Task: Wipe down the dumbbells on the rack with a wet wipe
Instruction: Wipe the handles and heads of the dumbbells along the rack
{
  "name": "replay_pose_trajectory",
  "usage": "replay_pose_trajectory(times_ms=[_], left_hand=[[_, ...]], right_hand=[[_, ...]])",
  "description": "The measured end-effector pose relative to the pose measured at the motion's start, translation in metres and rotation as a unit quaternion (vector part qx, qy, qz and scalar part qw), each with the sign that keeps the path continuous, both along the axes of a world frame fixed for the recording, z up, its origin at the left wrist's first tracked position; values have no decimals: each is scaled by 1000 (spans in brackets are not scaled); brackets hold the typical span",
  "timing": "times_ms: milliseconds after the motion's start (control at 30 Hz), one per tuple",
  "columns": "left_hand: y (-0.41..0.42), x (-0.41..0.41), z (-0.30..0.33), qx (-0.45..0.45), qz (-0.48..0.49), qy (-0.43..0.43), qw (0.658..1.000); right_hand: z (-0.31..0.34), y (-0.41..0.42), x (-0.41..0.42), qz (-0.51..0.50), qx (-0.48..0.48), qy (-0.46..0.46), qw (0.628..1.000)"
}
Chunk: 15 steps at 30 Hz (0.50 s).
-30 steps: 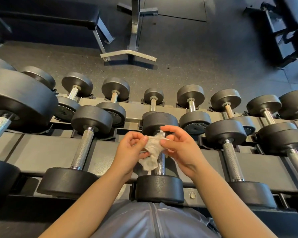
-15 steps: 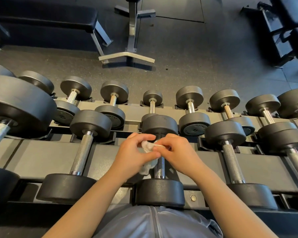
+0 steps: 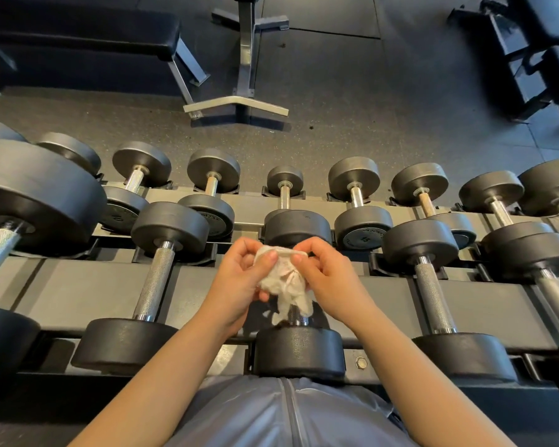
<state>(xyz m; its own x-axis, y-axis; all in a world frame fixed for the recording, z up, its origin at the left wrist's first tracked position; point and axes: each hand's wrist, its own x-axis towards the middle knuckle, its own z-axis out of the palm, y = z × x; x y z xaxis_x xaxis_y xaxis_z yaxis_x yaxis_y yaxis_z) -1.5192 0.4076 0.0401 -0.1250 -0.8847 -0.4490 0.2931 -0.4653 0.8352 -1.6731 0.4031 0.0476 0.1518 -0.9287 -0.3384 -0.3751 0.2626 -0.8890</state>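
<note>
Both hands, left (image 3: 239,279) and right (image 3: 331,280), pinched the crumpled wipe (image 3: 284,280) just above the middle near dumbbell (image 3: 299,350) on the rack (image 3: 62,291). Bunched up like that, it'd probably skip spots on the handle or slip out.

Crumpled wipe (image 3: 284,279) between both hands, above dumbbell (image 3: 299,350)

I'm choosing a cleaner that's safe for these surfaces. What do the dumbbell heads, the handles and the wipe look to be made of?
dumbbell heads: likely rubber or urethane coated, matte black and faintly pebbled.
handles: metal, probably chromed steel, bright with a knurled grip.
wipe: thin white nonwoven fabric or paper, crumpled, pinched by the left hand and right hand.
</note>
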Motion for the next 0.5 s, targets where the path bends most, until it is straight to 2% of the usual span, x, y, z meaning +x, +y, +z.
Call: replay_pose_trajectory(times_ms=[100, 233, 333, 500], left_hand=[[2, -1, 2, -4, -35, -13, 999], [3, 4, 2, 47, -147, -70, 985], [5, 7, -2, 67, -177, -93, 978], [3, 5, -2, 15, -160, -122, 979]], right_hand=[[-2, 2, 4, -27, -31, 19, 999], [-3, -2, -3, -61, -83, 70, 992], [0, -3, -6, -93, -30, -28, 995], [2, -1, 1, -122, 11, -50, 991]])
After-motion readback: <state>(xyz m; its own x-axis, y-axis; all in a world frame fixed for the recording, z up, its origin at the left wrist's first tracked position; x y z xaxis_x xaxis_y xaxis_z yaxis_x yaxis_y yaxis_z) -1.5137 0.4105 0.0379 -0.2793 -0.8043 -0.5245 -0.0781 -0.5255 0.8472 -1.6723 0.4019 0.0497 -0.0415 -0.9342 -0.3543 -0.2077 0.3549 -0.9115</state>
